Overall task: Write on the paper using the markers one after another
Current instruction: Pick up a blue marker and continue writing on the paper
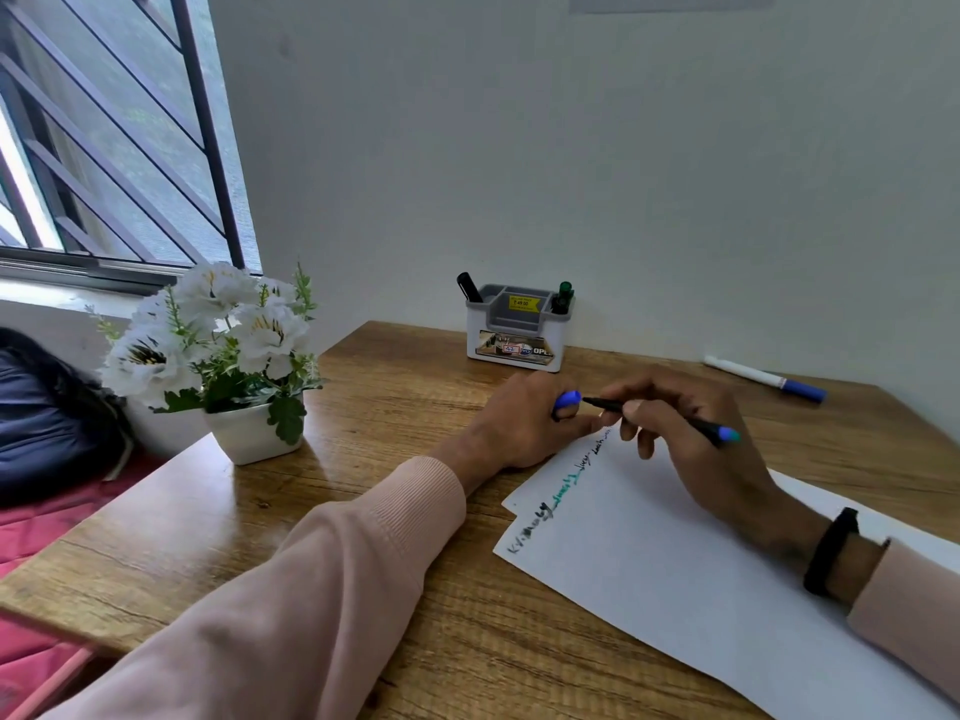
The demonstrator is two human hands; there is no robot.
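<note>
Right hand (691, 439) pinched a slim dark marker (660, 415) at mid-barrel, above the paper's (675, 563) far end; left hand (524, 423) gripped its blue cap (567, 401). Marker judged light, rigid and smooth, best held near the tip; paper flimsy, liable to slide.

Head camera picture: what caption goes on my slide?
Right hand holds a pen over paper; left hand grips its blue cap.
</note>
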